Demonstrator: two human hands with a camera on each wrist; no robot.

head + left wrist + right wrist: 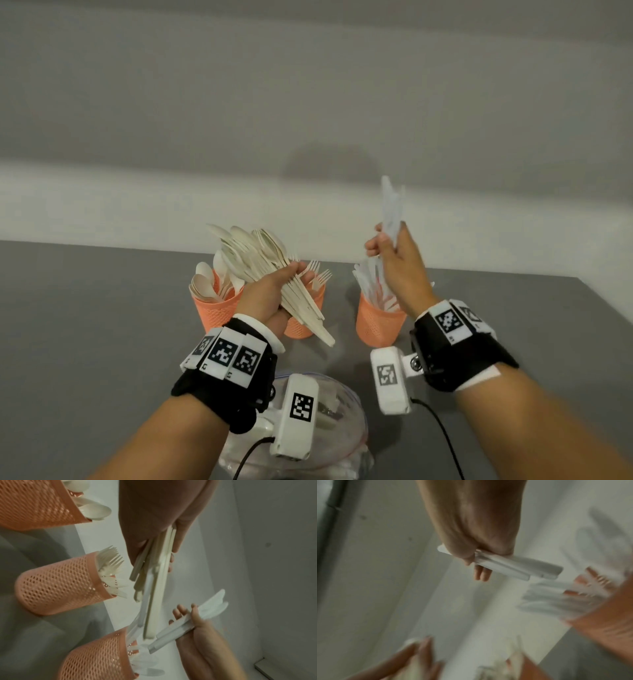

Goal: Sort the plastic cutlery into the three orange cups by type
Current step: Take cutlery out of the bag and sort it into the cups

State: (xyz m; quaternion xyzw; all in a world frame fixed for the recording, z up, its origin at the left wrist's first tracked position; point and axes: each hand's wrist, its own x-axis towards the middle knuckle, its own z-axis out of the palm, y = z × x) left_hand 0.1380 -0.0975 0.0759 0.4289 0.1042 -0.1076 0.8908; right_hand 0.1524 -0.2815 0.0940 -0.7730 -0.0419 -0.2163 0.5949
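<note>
Cream, matte, flat-handled plastic cutlery bundle (270, 270), gripped by left hand (274, 294) with fingers curled round the handles; smooth oval spoon bowls fanned out beyond the fingertips, handle ends jutting back past the heel of the palm. Same bundle (154, 582) seen along the wrist as long, straight, square-ended strips.

White, slightly translucent, flat plastic knives (390, 212), clasped in right hand (394, 257), fingers closed round the handles, blades pointing up and away above the knuckles. Blunt rectangular handle ends (518, 566) sticking out below the fist (476, 531) in the right wrist view, which is blurred.

Three orange perforated plastic cups, mesh-textured, tapered:
- left orange cup (212, 308), just beside and below the left hand's thumb side, filled with cream spoons.
- middle orange cup (301, 325), directly under and partly hidden by the left hand, holding pronged forks (318, 274).
- right orange cup (376, 322), just below the right hand, holding white knives, blades up.

Clear, glossy zip-top plastic bag (339, 421), crumpled, on the grey matte tabletop (102, 325), nearer the body than both wrists. More pale cutlery inside, type not discernible.
</note>
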